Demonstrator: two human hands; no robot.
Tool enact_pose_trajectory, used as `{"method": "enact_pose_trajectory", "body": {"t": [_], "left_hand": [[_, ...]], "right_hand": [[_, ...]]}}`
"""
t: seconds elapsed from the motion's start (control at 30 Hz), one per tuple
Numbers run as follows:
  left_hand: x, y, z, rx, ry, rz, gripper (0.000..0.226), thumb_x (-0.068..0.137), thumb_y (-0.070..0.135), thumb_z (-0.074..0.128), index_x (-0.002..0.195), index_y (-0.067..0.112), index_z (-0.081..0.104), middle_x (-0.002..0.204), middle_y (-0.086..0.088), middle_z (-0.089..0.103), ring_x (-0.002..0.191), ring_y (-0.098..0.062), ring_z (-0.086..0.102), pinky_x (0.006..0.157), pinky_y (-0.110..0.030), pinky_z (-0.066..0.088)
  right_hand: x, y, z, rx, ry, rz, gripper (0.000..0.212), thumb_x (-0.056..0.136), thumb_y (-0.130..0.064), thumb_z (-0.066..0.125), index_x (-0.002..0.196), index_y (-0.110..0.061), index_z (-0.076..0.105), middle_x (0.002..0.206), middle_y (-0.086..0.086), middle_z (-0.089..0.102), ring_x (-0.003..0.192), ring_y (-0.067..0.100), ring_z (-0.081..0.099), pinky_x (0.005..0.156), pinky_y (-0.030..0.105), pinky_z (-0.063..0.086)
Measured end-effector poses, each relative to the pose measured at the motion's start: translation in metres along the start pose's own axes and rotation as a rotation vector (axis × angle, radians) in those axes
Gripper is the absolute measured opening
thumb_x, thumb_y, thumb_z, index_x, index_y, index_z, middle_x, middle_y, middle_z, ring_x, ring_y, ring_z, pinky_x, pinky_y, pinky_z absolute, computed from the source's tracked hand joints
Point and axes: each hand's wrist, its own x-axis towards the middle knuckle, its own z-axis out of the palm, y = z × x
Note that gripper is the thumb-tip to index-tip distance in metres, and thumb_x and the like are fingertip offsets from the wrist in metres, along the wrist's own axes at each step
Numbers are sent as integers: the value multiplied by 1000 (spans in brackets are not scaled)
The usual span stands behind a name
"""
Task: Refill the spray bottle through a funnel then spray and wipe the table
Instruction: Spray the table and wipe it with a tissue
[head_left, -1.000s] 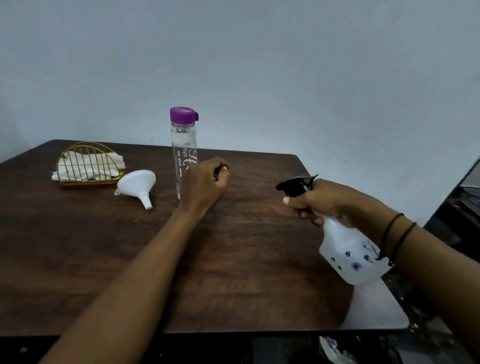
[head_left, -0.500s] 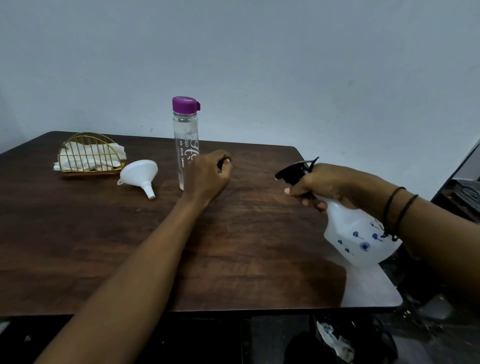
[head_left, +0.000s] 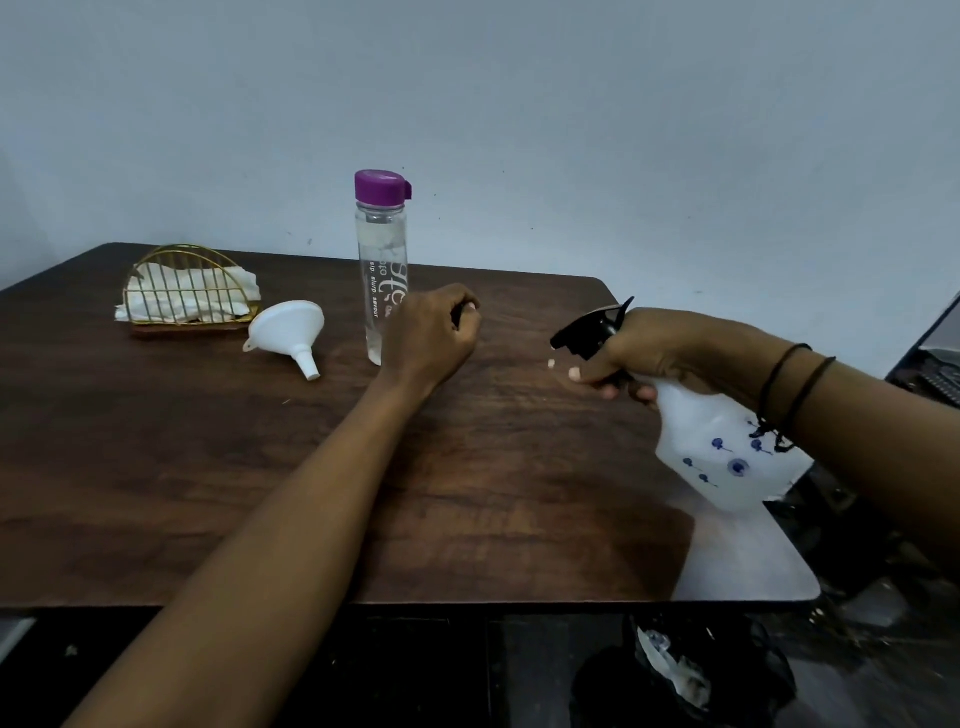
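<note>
My right hand grips the neck of a white spray bottle with blue flower prints. It holds the bottle tilted above the table's right side, the black nozzle pointing left, fingers at the trigger. My left hand rests on the brown wooden table with its fingers curled in a fist; I see nothing in it. Just behind that hand stands a clear water bottle with a purple cap. A white funnel lies on its side to the left of it.
A gold wire holder with white cloths sits at the back left. A pale patch marks the table's front right corner. A dark bin with crumpled paper stands on the floor below. A wall rises close behind the table.
The view has tilted so the table sits a little lower in frame. Both hands stay roughly where they were; the spray bottle remains tilted in my right hand.
</note>
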Motion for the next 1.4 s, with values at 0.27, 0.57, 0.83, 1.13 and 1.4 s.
{"method": "enact_pose_trajectory", "body": {"t": [0.27,0.57,0.83,1.13,1.4], "left_hand": [[-2,3,1,29,18,49,19,85,20,58,88,16,76,78,1,75,67,-19,68,61,-30,52],[-2,4,0,29,27,61,16,86,17,60,88,15,76,77,0,75,65,-17,67,59,-27,49],[-3,4,2,21,13,62,17,85,18,59,89,15,76,79,0,76,68,-18,68,59,-29,52],[-2,2,2,32,33,44,18,85,20,59,89,17,76,78,1,75,68,-18,68,60,-27,50],[-2,2,3,20,55,53,15,83,17,61,86,16,76,73,0,74,64,-18,67,59,-29,51]], "right_hand": [[5,-2,4,13,-22,-13,38,85,-19,77,121,-17,64,76,14,73,35,12,44,43,22,42],[8,-5,2,-36,37,3,43,85,-20,76,122,0,66,69,14,70,37,13,43,40,20,40],[9,-1,3,-20,37,12,29,85,-19,75,104,2,69,65,10,67,38,13,44,41,21,40],[9,0,-6,210,134,-85,38,86,-11,75,121,-11,59,87,19,74,37,11,46,37,20,41],[32,4,-22,631,574,-348,14,83,-11,75,95,-11,69,97,8,67,57,17,58,51,23,52]]}}
